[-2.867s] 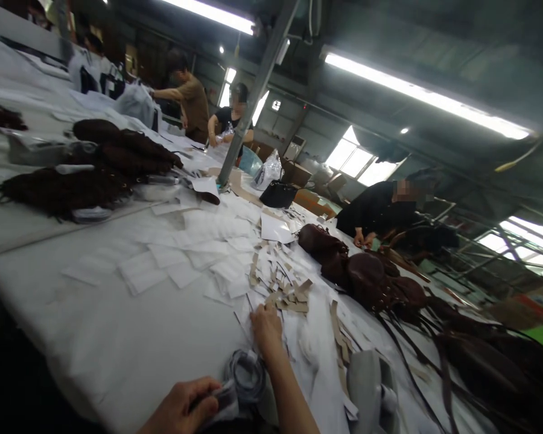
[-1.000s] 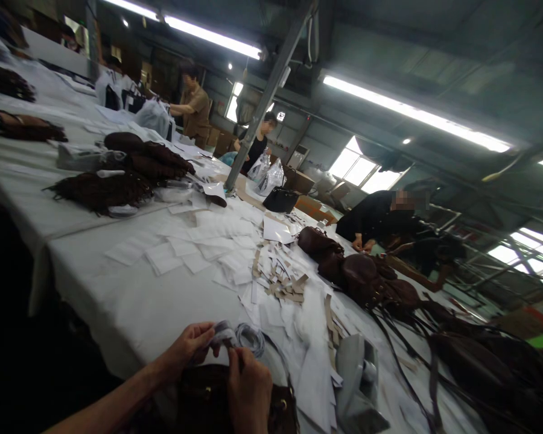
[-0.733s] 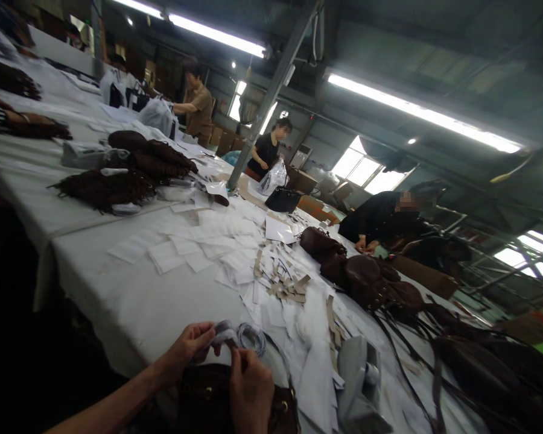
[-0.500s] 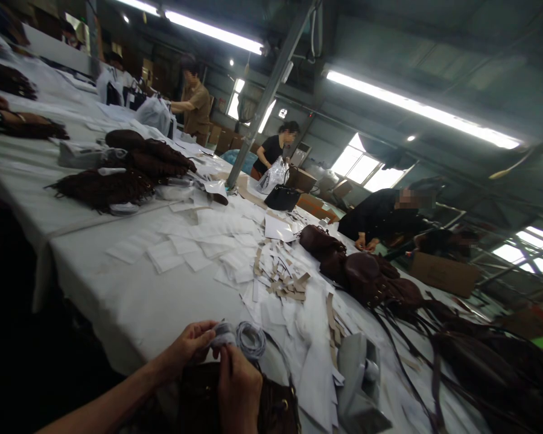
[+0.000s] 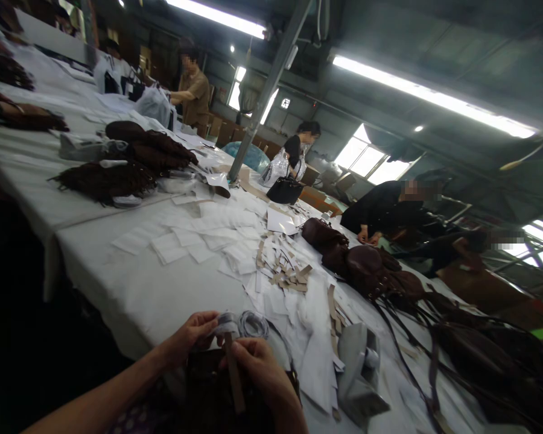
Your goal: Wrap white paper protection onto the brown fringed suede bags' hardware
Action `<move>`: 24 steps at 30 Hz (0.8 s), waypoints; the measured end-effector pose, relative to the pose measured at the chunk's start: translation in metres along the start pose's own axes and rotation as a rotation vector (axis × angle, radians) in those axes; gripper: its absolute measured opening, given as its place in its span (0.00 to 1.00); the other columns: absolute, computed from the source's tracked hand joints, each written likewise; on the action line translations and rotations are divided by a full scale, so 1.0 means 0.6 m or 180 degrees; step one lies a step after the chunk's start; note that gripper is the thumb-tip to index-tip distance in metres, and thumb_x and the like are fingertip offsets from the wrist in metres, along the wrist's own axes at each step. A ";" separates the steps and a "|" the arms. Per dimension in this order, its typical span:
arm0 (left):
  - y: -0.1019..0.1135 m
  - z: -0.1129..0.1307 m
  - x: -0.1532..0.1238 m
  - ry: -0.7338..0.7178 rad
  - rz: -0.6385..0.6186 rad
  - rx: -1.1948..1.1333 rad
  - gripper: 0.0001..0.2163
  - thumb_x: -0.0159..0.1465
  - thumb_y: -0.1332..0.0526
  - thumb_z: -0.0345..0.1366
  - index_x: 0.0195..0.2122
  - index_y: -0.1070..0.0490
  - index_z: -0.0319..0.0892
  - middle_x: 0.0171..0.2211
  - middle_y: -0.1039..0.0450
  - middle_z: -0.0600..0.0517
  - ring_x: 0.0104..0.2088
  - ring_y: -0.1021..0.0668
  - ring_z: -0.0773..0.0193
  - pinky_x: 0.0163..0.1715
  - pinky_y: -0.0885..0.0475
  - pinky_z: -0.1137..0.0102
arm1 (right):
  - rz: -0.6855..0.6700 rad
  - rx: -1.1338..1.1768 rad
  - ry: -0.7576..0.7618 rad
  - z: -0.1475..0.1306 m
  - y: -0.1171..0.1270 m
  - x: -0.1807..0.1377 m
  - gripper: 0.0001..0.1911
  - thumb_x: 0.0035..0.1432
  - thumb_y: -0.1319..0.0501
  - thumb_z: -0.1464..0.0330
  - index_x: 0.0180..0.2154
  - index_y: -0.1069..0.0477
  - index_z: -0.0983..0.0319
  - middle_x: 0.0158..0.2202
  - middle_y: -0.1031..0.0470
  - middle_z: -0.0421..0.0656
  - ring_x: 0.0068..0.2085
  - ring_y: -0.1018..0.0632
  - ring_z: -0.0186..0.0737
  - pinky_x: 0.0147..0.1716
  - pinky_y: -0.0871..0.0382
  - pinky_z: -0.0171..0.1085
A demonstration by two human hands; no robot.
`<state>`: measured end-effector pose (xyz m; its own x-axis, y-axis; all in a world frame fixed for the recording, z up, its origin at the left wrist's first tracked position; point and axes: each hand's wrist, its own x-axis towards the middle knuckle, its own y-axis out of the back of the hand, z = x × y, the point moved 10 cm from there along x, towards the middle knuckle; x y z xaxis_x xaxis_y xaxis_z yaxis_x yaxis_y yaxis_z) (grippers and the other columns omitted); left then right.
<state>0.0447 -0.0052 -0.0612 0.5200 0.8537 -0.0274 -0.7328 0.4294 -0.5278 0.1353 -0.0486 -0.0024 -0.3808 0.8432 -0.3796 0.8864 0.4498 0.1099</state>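
Note:
At the near table edge my left hand (image 5: 193, 335) pinches a grey wrapped roll (image 5: 228, 323) against a coil of grey cord (image 5: 253, 323). My right hand (image 5: 259, 369) is closed on a tan paper strip (image 5: 233, 378) that hangs down from the roll. Under both hands lies a dark brown leather bag (image 5: 208, 392), mostly hidden by my arms.
White paper slips (image 5: 199, 238) and tan strips (image 5: 285, 274) litter the white table (image 5: 136, 295). Brown fringed bags (image 5: 122, 166) lie far left, brown bags with long straps (image 5: 380, 277) right. A grey tool (image 5: 359, 374) rests near my right. Other people work at the far side, by a steel post (image 5: 266, 84).
My right hand came back from the tan strips on the table to the roll. It has now pulled a tan strip down from the roll. A person in the back walked right.

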 end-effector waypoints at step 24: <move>0.011 0.001 -0.002 -0.0068 0.0128 -0.0396 0.14 0.60 0.38 0.44 0.36 0.28 0.36 0.21 0.35 0.56 0.17 0.42 0.76 0.17 0.52 0.76 | -0.0206 0.0578 0.0061 0.001 -0.032 0.029 0.19 0.50 0.36 0.52 0.27 0.23 0.63 0.20 0.31 0.37 0.20 0.38 0.27 0.21 0.48 0.28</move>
<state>0.0388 -0.0030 -0.0642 0.4809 0.8762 -0.0331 -0.6920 0.3561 -0.6279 0.1119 -0.0427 -0.0118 -0.4418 0.8205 -0.3628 0.8922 0.4440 -0.0824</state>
